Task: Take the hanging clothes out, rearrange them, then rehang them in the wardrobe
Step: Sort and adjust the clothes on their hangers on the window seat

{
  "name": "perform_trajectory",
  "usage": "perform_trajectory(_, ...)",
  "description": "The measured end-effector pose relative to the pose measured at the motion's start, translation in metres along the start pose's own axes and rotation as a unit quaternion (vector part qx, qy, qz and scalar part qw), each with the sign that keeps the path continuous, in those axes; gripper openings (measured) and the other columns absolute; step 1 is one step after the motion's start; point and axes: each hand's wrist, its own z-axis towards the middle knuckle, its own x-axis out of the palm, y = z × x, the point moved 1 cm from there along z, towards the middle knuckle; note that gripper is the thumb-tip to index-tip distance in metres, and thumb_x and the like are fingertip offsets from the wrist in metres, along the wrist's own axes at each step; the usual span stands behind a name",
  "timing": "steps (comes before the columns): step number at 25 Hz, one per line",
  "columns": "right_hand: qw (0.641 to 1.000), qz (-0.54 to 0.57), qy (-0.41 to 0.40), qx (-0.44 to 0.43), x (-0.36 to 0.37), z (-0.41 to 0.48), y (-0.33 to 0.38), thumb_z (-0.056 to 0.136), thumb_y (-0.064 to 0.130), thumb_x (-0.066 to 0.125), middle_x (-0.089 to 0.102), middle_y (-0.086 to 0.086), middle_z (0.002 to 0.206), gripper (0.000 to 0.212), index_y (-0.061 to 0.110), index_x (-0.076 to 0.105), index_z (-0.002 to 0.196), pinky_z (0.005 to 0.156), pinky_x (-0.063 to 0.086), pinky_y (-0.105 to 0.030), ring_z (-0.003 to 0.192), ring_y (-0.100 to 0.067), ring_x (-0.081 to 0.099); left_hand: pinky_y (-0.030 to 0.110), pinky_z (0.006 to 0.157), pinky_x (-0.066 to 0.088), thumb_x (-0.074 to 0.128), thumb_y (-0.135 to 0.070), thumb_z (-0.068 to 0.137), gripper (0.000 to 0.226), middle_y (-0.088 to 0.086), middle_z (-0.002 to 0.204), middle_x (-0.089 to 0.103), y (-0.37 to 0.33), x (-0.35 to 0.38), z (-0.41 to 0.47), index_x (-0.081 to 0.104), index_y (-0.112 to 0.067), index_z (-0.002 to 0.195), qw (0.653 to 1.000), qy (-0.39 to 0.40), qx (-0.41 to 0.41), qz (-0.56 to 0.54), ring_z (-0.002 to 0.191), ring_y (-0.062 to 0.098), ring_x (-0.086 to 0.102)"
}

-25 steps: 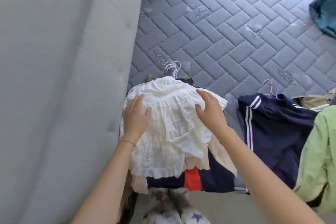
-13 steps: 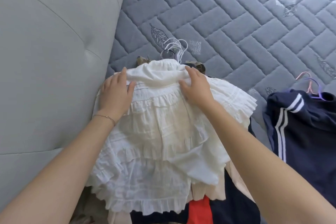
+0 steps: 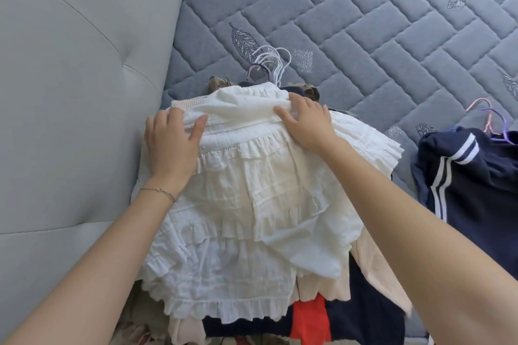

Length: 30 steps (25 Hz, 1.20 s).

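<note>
Left grip (image 3: pixel 171 145) apparently pinches white skirt (image 3: pixel 246 204) | right grip (image 3: pixel 307 123) spread flat | waistband (image 3: pixel 246 101) points away, hem near

A headboard (image 3: pixel 70 92) walls off the left, tight against the clothes pile (image 3: pixel 238 218). Bare mattress (image 3: pixel 364 22) lies open on the far side and in a narrow strip right of the pile, short of a navy top (image 3: pixel 471 190). At the pile's far edge, hanger hooks (image 3: pixel 269 64) jut out.
</note>
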Motion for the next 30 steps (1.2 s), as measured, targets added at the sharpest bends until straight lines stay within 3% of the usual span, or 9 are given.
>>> perform_trajectory(3, 1.0, 0.007, -0.028, -0.013, -0.005, -0.006, 0.003, 0.094, 0.06, 0.038, 0.045, -0.004, 0.141, 0.061, 0.021, 0.04, 0.14, 0.117, 0.013, -0.051, 0.133, -0.026, 0.037, 0.039, 0.086, 0.032, 0.042, -0.053, 0.095, 0.056, 0.022, 0.102, 0.055, 0.001, -0.004, -0.012, 0.056, 0.0, 0.105, 1.0, -0.016, 0.012, 0.007, 0.097, 0.037, 0.046)
perform_trajectory(5, 0.998, 0.01, -0.052, -0.017, -0.015, -0.009, 0.004, 0.093, 0.059, 0.043, 0.047, -0.007, 0.133, 0.057, 0.018, 0.045, 0.132, 0.112, 0.023, -0.046, 0.125, -0.029, 0.043, 0.038, 0.084, 0.031, 0.038, -0.056, 0.094, 0.06, 0.022, 0.099, 0.055, 0.0, -0.009, -0.018, 0.055, 0.001, 0.104, 0.999, -0.032, 0.029, 0.003, 0.093, 0.038, 0.047)
perform_trajectory(9, 0.997, 0.025, -0.055, -0.041, -0.033, -0.023, 0.001, 0.094, 0.049, 0.051, 0.047, -0.008, 0.125, 0.048, 0.012, 0.048, 0.124, 0.094, 0.033, -0.036, 0.116, -0.03, 0.043, 0.035, 0.081, 0.031, 0.04, -0.052, 0.096, 0.052, 0.019, 0.091, 0.053, -0.003, -0.025, -0.03, 0.054, -0.002, 0.095, 0.998, -0.054, 0.039, -0.018, 0.086, 0.035, 0.047)
perform_trajectory(12, 0.997, 0.035, -0.061, -0.039, -0.037, -0.033, 0.002, 0.095, 0.043, 0.051, 0.048, -0.008, 0.126, 0.044, 0.013, 0.047, 0.126, 0.094, 0.033, -0.038, 0.114, -0.031, 0.045, 0.033, 0.079, 0.031, 0.044, -0.046, 0.098, 0.043, 0.017, 0.087, 0.052, -0.008, -0.037, -0.043, 0.051, -0.004, 0.09, 0.995, -0.065, 0.041, -0.061, 0.084, 0.033, 0.046)
perform_trajectory(17, 0.993, 0.041, -0.104, -0.036, -0.05, -0.058, 0.008, 0.092, 0.035, 0.049, 0.056, 0.0, 0.088, 0.019, 0.017, 0.046, 0.088, 0.071, 0.032, -0.036, 0.088, -0.028, 0.053, 0.03, 0.074, 0.03, 0.042, -0.051, 0.097, 0.045, 0.011, 0.088, 0.051, -0.016, -0.062, -0.061, 0.051, -0.007, 0.088, 0.993, -0.028, 0.02, -0.11, 0.084, 0.027, 0.045)
perform_trajectory(21, 0.989, 0.086, -0.11, -0.046, -0.072, -0.089, 0.012, 0.088, 0.019, 0.054, 0.061, 0.001, 0.086, 0.016, 0.013, 0.068, 0.094, 0.064, 0.034, -0.034, 0.086, -0.025, 0.057, 0.033, 0.066, 0.032, 0.049, -0.052, 0.096, 0.036, -0.001, 0.083, 0.051, -0.022, -0.087, -0.06, 0.05, -0.02, 0.08, 0.995, 0.054, 0.019, -0.085, 0.08, 0.019, 0.046)
perform_trajectory(26, 0.981, 0.145, -0.112, -0.07, -0.086, -0.121, 0.014, 0.091, 0.02, 0.058, 0.07, 0.001, 0.097, 0.02, 0.021, 0.074, 0.103, 0.069, 0.045, -0.035, 0.087, -0.015, 0.059, 0.034, 0.058, 0.024, 0.046, -0.047, 0.097, 0.046, -0.006, 0.06, 0.036, -0.04, -0.112, -0.073, 0.035, -0.021, 0.06, 0.994, 0.019, 0.031, -0.103, 0.066, 0.022, 0.041)
perform_trajectory(30, 0.979, 0.138, -0.139, -0.059, -0.083, -0.122, 0.011, 0.089, 0.022, 0.063, 0.066, 0.0, 0.092, 0.02, 0.024, 0.074, 0.106, 0.068, 0.038, -0.03, 0.087, -0.018, 0.057, 0.033, 0.058, 0.023, 0.056, -0.037, 0.096, 0.046, -0.008, 0.058, 0.038, -0.038, -0.121, -0.08, 0.033, -0.023, 0.059, 0.994, 0.015, 0.023, -0.105, 0.065, 0.02, 0.041)
